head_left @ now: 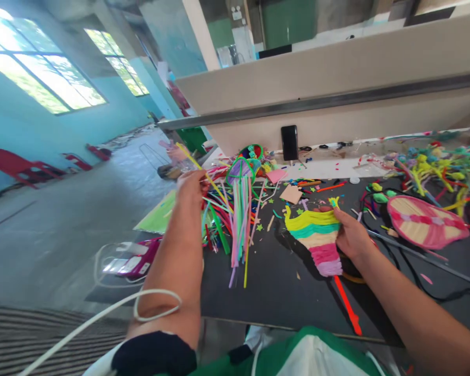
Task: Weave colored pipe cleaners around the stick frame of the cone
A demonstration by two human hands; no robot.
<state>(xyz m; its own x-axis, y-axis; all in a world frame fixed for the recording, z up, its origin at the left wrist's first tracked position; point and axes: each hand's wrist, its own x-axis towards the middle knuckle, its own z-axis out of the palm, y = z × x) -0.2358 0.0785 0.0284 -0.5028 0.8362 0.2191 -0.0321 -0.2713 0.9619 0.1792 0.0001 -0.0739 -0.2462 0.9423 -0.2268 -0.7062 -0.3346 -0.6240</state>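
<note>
My right hand grips the edge of a fan-shaped piece made of pipe cleaners, banded in yellow, teal, cream, dark pink and lilac. A red stem runs down from its narrow end toward the table's front edge. On the left, my left hand is closed on a yellow pipe cleaner, over a heap of coloured pipe cleaners; its fingertips are partly hidden. Beside it, a bundle of pastel pipe cleaners lies below a round green-rimmed piece.
A pink and cream pipe-cleaner fan lies at the right, near a tangle of pipe cleaners. A black phone leans against the back panel. Small scraps dot the dark tabletop. A white cable crosses my left forearm.
</note>
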